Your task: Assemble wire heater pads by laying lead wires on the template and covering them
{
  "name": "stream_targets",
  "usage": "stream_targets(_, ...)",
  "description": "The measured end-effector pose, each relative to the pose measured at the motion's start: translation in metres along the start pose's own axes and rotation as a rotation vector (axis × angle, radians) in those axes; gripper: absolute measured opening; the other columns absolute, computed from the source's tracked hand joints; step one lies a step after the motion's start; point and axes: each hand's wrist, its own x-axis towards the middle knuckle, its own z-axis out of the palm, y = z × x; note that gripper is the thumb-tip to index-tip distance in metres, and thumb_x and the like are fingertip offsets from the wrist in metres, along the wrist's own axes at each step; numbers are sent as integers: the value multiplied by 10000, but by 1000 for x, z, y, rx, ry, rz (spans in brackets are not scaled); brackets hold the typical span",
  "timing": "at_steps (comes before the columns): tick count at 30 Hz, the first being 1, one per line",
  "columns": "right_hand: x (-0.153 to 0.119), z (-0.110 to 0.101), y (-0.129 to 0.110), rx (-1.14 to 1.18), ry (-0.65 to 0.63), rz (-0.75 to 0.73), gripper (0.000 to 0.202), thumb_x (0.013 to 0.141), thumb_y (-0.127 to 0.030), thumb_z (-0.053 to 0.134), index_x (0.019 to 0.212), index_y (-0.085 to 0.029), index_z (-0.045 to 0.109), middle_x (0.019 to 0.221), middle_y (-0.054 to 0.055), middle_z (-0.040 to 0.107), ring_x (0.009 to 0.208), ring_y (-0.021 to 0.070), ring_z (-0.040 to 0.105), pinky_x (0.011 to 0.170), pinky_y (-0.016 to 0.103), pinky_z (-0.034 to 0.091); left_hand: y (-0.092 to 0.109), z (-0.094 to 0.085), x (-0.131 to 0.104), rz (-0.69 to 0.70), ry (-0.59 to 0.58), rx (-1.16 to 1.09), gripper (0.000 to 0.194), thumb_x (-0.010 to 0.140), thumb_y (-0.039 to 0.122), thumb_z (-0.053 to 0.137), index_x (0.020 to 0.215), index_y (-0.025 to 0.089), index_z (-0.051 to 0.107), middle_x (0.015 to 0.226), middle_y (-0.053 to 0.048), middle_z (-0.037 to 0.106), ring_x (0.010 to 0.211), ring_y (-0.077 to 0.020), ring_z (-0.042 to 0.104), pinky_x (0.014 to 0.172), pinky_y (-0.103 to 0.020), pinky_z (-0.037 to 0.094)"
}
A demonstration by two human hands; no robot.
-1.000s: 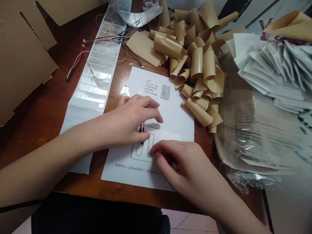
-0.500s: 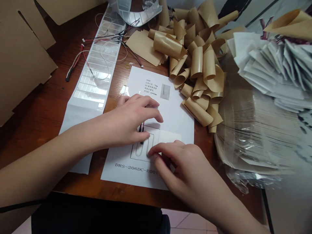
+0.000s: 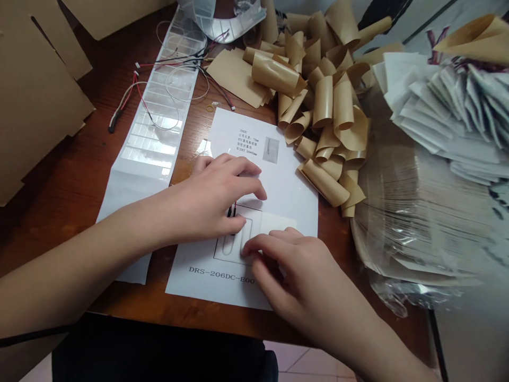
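Observation:
A printed sheet (image 3: 191,289) lies on the brown table, with a rectangular outline near its lower half. Inside that outline, a thin white wire (image 3: 227,248) runs in long loops, and a black-sleeved lead with red wire (image 3: 234,211) comes in from above. My left hand (image 3: 222,185) rests over the sheet with fingers spread, its thumb pressing down at the black sleeve. My right hand (image 3: 294,265) has curled fingers; index finger and thumb come together on the right-hand wire loop. A pale strip (image 3: 278,220) sits beside the outline, partly behind the right hand.
Left of the sheet runs a label strip (image 3: 149,140) with loose wire harnesses (image 3: 133,87) across it. Curled brown papers (image 3: 322,101) are piled behind, and a bagged stack of sheets (image 3: 409,212) stands on the right. Cardboard (image 3: 40,95) edges the far left.
The right-hand fingertips stay on the wire loop with barely any shift. My left hand keeps its place; the whole view has moved very slightly.

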Motion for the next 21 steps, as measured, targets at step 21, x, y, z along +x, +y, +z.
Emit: stream_targets(21, -4, -2, 0, -37, 7, -95, 237, 869, -82, 503, 812, -179, 711, 586, 10, 571, 608, 172, 548, 598, 283, 398, 5, 4, 2, -65, 18, -29, 330, 779, 234, 648, 1106, 267, 684, 1417, -60, 534, 1343, -303, 415, 1094, -509, 230)
